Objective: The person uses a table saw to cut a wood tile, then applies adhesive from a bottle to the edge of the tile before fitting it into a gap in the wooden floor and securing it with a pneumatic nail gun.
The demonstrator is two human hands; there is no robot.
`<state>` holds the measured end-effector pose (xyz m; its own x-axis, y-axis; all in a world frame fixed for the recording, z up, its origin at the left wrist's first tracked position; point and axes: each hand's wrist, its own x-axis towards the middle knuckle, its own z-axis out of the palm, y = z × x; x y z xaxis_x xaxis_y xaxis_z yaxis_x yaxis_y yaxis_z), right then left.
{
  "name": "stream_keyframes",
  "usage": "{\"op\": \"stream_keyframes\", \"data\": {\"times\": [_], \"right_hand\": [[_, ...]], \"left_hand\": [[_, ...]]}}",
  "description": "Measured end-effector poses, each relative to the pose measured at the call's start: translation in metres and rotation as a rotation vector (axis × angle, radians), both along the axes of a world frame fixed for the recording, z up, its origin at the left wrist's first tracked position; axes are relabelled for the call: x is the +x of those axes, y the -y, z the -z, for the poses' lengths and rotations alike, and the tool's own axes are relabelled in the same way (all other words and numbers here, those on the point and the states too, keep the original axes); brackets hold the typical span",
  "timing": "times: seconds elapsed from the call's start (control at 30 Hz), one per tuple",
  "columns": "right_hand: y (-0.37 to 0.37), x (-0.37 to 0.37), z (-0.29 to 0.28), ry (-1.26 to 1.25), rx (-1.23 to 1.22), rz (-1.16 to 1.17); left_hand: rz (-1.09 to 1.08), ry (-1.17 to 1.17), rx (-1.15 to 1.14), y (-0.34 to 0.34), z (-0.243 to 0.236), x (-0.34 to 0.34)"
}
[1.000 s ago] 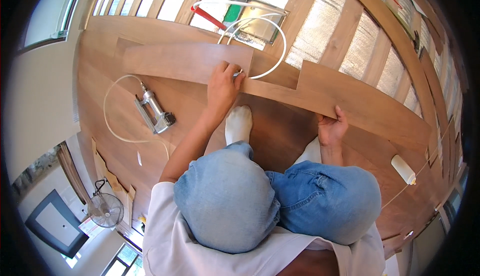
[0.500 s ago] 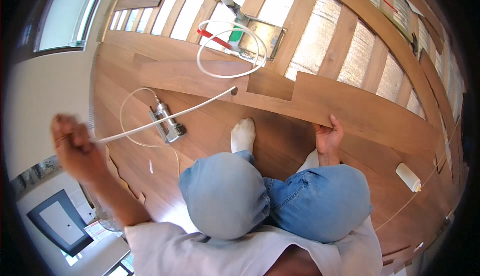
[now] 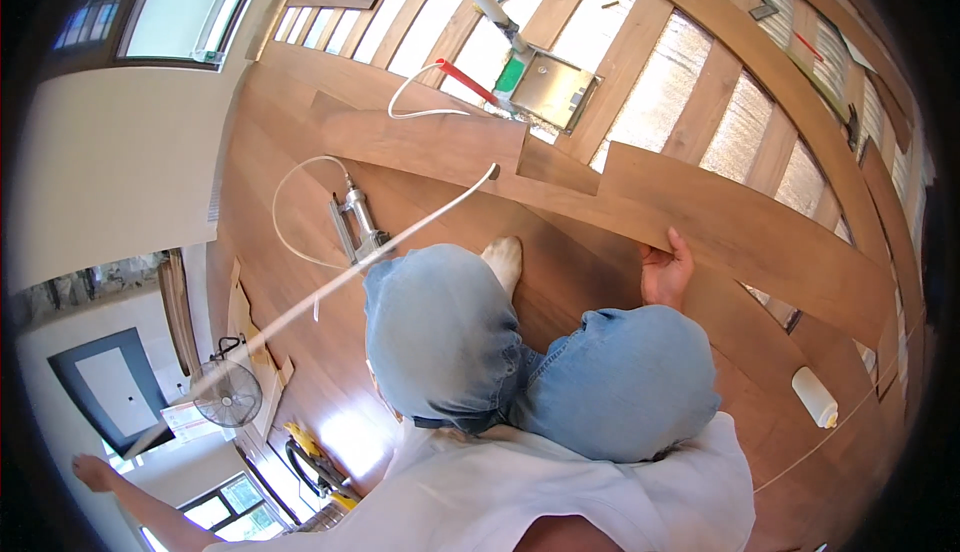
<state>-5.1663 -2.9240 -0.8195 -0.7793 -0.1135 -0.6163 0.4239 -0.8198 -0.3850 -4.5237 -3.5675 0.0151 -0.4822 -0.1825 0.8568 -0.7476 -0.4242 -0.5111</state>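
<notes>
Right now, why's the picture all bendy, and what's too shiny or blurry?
Head view: the wide fisheye lens curves the long plank at right; head view: glare whitens a patch of floor at lower left, and foil shines brightly; head view: the white cable blurs toward its lower-left end, probably from moving.

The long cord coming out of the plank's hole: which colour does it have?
White; the cord shows best in the head view.
</notes>
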Motion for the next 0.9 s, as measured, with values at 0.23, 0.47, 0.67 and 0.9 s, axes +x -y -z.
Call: {"op": "stream_keyframes", "data": {"times": [0.23,0.47,0.67,0.9], "right_hand": [[-0.001,0.011,0.009,-0.047,0.034,-0.077],[-0.005,0.011,0.004,-0.076,0.038,-0.097],[-0.008,0.021,0.016,-0.119,0.035,-0.166],[-0.007,0.020,-0.021,-0.131,0.024,-0.144]], "left_hand": [[-0.535,-0.285,0.529,-0.038,0.302,0.050],[0.519,-0.472,1.919,-0.190,0.585,-0.445],[0.379,0.259,2.128,-0.314,0.711,-0.588],[0.305,-0.144,2.693,-0.296,0.671,-0.555]]}}
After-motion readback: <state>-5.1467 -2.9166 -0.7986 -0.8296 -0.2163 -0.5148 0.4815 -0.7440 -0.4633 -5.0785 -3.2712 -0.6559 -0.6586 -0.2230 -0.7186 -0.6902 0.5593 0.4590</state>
